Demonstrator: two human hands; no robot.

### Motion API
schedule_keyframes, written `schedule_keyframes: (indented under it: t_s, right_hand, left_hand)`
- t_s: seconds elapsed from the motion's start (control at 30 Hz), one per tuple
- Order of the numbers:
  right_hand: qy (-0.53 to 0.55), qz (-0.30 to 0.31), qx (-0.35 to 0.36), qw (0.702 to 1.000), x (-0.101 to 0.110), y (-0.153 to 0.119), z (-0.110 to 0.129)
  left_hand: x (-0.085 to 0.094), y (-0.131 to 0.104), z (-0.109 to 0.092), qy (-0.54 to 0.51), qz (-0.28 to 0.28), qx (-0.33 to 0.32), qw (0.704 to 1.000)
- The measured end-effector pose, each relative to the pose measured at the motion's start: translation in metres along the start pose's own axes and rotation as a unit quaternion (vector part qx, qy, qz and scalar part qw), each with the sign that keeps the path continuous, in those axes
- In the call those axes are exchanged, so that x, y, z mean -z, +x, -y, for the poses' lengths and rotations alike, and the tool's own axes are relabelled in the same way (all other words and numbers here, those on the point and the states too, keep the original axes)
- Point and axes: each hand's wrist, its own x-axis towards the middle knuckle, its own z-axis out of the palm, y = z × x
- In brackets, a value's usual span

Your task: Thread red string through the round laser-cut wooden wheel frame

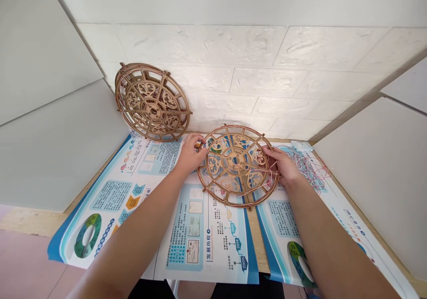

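Note:
A round openwork frame (236,160), brown-gold with scroll patterns and a ringed hub, is held slightly tilted over the posters. Thin pale and coppery wire runs around its rim and across its lower part. My left hand (194,152) pinches the frame's left edge between thumb and fingers. On the opposite side my right hand (282,163) grips the right rim, its thumb on top and some fingers hidden beneath. Several similar round frames (153,111) lean stacked against the wall, beyond my left hand.
Printed posters (187,245) cover the wooden table (258,236), whose bare wood shows between them. Loose tangled red and white wire (313,170) lies at the right, near a clear plastic bag (301,146). White brick-patterned wall (247,81) closes the back; grey-white panels (60,147) flank both sides.

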Motion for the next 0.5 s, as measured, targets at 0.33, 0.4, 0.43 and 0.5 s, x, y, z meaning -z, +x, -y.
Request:
schedule_keyframes:
  t_s: [0.33,0.4,0.43,0.5]
  right_hand:
    - [-0.019,0.008,0.001,1.000,-0.002,-0.001,0.002]
    - [-0.030,0.015,-0.002,0.999,-0.003,-0.004,0.005]
    - [-0.036,0.023,-0.011,0.999,-0.004,-0.006,0.006]
    - [-0.049,0.043,-0.032,0.997,-0.006,-0.009,0.007]
  left_hand:
    - [-0.004,-0.007,-0.016,0.153,0.013,-0.092,0.984]
    - [-0.003,-0.008,-0.022,0.193,-0.008,-0.107,0.975]
    - [-0.002,-0.009,-0.026,0.209,-0.019,-0.114,0.971]
    - [0.000,-0.009,-0.031,0.226,-0.017,-0.135,0.965]
